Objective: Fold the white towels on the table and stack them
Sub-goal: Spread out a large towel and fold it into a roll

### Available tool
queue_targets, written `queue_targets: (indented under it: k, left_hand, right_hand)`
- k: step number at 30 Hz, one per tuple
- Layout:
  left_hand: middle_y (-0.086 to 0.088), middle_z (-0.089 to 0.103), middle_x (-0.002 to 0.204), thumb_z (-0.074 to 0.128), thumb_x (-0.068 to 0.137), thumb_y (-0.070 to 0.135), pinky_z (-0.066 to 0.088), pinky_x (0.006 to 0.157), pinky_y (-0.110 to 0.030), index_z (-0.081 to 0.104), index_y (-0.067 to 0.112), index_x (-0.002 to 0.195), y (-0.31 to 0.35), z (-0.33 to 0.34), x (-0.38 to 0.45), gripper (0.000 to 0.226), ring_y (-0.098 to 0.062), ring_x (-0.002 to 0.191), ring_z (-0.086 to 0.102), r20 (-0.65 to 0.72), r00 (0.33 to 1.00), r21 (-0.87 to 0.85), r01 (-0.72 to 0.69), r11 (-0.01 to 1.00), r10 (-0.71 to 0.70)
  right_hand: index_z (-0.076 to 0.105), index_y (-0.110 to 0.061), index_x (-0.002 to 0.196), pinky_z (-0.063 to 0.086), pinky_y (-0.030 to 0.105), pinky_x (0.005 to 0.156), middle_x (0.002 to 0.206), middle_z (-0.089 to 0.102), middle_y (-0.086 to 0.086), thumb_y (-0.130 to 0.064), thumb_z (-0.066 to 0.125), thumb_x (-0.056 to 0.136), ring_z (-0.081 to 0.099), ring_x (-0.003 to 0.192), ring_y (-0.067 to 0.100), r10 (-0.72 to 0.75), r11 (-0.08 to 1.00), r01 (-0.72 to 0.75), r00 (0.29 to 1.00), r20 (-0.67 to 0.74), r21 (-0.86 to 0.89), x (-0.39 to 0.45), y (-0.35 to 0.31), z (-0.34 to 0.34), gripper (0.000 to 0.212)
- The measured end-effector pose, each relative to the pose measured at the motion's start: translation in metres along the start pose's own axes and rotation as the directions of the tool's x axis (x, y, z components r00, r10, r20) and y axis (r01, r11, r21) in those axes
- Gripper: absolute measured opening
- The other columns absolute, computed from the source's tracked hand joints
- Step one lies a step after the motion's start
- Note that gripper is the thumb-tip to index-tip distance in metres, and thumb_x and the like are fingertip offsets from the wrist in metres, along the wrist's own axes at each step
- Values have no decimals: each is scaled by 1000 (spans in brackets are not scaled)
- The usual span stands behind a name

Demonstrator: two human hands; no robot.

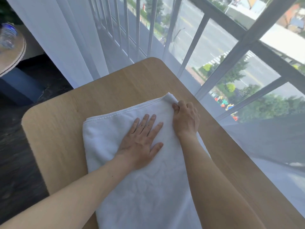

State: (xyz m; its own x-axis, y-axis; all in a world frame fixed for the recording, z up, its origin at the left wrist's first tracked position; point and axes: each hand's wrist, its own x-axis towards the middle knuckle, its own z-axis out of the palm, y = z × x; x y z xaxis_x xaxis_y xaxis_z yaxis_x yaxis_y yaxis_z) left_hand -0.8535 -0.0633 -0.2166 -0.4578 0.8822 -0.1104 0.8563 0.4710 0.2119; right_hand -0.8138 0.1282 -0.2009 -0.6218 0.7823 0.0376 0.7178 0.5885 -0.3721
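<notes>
A white towel (105, 146) lies folded lengthwise on the wooden table (62, 129), running from the near edge toward the far right corner. My left hand (142, 141) presses flat on the towel's middle with the fingers spread. Curled fingers of my right hand (185, 120) pinch the towel's far right corner, which is slightly lifted. Only this one towel is visible; both forearms cross its near part.
A sheer white curtain (74, 38) hangs behind the table and along its right side, in front of a barred window (231, 55). A small round table with plastic bottles (8, 37) stands at the far left over a dark floor.
</notes>
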Motion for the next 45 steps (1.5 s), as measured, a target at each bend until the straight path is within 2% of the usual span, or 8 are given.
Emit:
queue_targets:
  k: [5, 8, 14, 21, 27, 32, 40, 45]
  left_hand:
    - [0, -23, 166, 4, 98, 63, -11, 124, -46, -9, 30, 160, 8, -2, -40, 71, -19, 150, -29, 101, 989, -5, -109, 994, 109]
    - [-5, -5, 169, 17, 101, 61, 1, 123, -48, 6, 23, 162, 19, 4, -69, 72, -26, 155, -11, 116, 964, -5, -239, 971, 238]
    - [-6, 10, 169, 34, 101, 56, 12, 121, -52, 21, 17, 160, 65, 14, -84, 72, -32, 155, 6, 128, 890, -10, -440, 898, 437]
    - [-6, 21, 166, 28, 103, 46, 13, 122, -50, 31, 14, 157, 148, 29, -95, 63, -33, 154, 13, 190, 745, -89, -635, 767, 639]
    - [3, -2, 168, 7, 103, 57, -8, 125, -43, 8, 26, 162, 214, 49, -128, 67, -23, 155, -12, 292, 543, -155, -785, 599, 787]
    - [5, -7, 169, -5, 98, 58, -15, 123, -35, -2, 26, 161, 266, 57, -131, 71, -13, 151, -24, 302, 517, -212, -783, 585, 801]
    - [4, 42, 156, 37, 98, 63, 17, 120, -35, 30, 30, 156, 363, 54, -116, 68, -20, 145, 30, 411, 372, -335, -787, 517, 832]
    - [5, 64, 121, 49, 83, 79, 46, 91, -37, 56, 26, 129, 411, 50, -114, 71, -21, 113, 58, 520, 378, -317, -747, 584, 766]
  right_hand:
    - [42, -21, 140, 22, 40, 109, 137, 48, 2, -38, 43, 103, 37, 134, 25, 127, 992, -127, 991, -34, 9, -62, -2, -5, 41]
    - [36, -17, 150, 6, 42, 124, 158, 34, 0, -31, 45, 103, 15, 152, 24, 198, 979, -199, 980, 8, 53, -152, 0, -9, 51]
    - [41, -23, 152, 9, 48, 122, 162, 32, 5, -42, 30, 99, 24, 152, 26, 390, 921, -388, 920, 40, -43, -280, 31, -31, 58]
    - [20, -31, 159, -7, 39, 123, 169, 9, -5, -37, 35, 106, 0, 155, 14, 540, 842, -538, 838, 86, -40, -311, 98, -68, 55]
    - [41, -16, 150, 4, 39, 124, 162, 31, 5, -25, 45, 102, 19, 153, 21, 686, 727, -686, 724, -67, 31, -370, 142, -120, 49]
    - [37, -21, 152, -2, 43, 124, 166, 21, 0, -45, 34, 104, 7, 155, 17, 796, 602, -799, 600, -73, -7, -429, 172, -129, 54]
    - [37, -23, 151, 22, 43, 117, 156, 37, 1, -45, 38, 103, 29, 144, 24, 958, 287, -924, 274, -87, 254, -492, 198, -126, 53]
    - [44, -25, 144, 35, 28, 92, 132, 49, -10, -38, 49, 101, 45, 119, 11, 963, 232, -777, 267, -27, 586, -504, 202, -131, 46]
